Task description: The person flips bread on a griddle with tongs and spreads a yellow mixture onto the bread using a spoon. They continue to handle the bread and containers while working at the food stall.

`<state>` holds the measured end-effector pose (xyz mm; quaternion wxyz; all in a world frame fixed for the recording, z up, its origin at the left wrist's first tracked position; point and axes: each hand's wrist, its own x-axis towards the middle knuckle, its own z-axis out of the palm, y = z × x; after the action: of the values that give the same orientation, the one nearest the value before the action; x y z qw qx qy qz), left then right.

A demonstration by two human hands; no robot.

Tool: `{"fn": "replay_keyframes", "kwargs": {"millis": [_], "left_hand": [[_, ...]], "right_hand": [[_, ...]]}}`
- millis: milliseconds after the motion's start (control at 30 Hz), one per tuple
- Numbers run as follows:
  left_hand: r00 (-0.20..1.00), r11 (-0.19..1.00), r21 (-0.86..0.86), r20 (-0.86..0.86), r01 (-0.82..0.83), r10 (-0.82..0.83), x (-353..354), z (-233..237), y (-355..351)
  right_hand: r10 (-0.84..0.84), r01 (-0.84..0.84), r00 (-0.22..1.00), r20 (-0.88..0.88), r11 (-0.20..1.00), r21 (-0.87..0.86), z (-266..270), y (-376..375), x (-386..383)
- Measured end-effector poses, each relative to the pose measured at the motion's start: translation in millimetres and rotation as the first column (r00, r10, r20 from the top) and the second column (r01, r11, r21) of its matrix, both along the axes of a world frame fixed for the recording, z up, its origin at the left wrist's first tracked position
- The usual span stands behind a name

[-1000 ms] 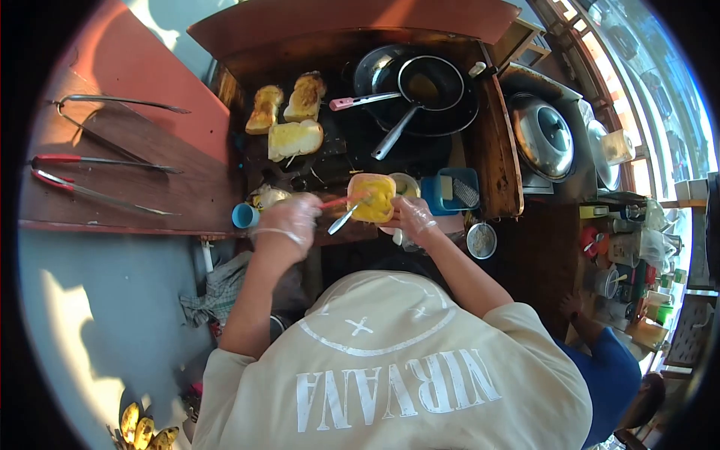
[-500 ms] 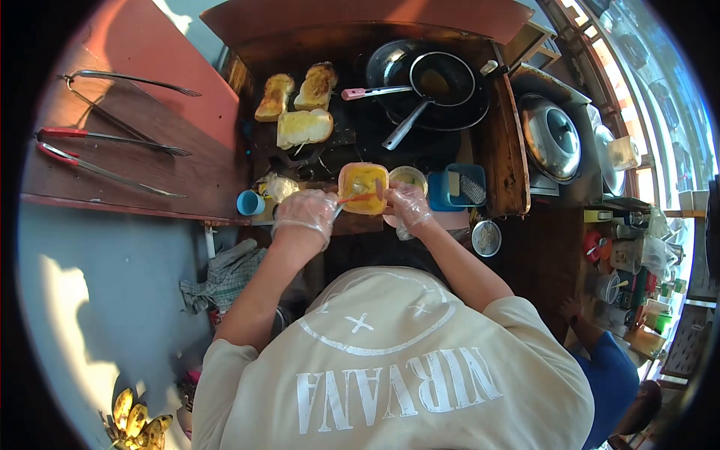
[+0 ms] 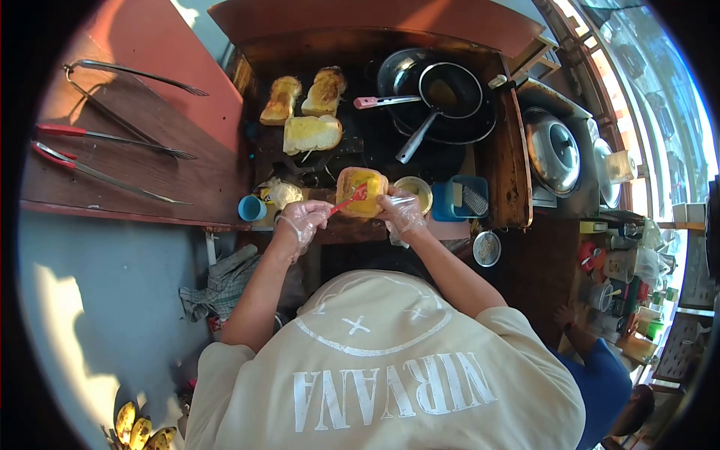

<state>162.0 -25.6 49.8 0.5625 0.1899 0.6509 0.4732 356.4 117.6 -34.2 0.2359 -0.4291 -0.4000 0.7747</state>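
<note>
My left hand [image 3: 302,223], in a clear plastic glove, is closed round the handle of a red spatula [image 3: 346,202]. The spatula's head dips into a square plastic tub [image 3: 346,180] of yellow spread. My right hand [image 3: 402,213], gloved too, grips the tub's right side and keeps it tilted over the counter's front edge. Beyond the tub, three slices of toasted bread lie on the dark griddle: a browned slice [image 3: 281,100], another browned slice [image 3: 325,91] and a paler, yellow-coated slice [image 3: 312,133].
Behind on the right, a small frying pan [image 3: 451,89] rests in a larger black pan [image 3: 397,71]. A blue container [image 3: 448,206] with a grater, a round tub [image 3: 421,193] and a blue cup [image 3: 251,208] line the front edge. Tongs [image 3: 112,133] hang left. Another person's blue sleeve [image 3: 600,382] shows right.
The spatula's head has moved from the tub's right side towards its middle. My left hand has turned and dropped slightly, and the tub is tilted more. The whole view has shifted a little.
</note>
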Motion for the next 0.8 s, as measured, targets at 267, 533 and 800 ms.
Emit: {"fn": "replay_keyframes", "kwargs": {"millis": [267, 533, 800], "left_hand": [[0.995, 0.997, 0.045, -0.080, -0.063, 0.067, -56.3, 0.8, 0.2], [0.817, 0.988, 0.067, -0.571, 0.138, -0.076, -83.6, 1.9, 21.6], [0.977, 0.992, 0.124, -0.210, -0.001, 0.027, -107.9, -12.5, 35.7]], "right_hand": [[-0.098, 0.088, 0.994, -0.052, 0.981, -0.174, 4.8, 5.9, -37.9], [-0.082, 0.075, 0.996, -0.030, 0.977, -0.201, 13.9, 22.8, -74.5], [-0.082, 0.084, 0.996, 0.018, 0.970, -0.226, 20.6, 32.6, -80.0]]}}
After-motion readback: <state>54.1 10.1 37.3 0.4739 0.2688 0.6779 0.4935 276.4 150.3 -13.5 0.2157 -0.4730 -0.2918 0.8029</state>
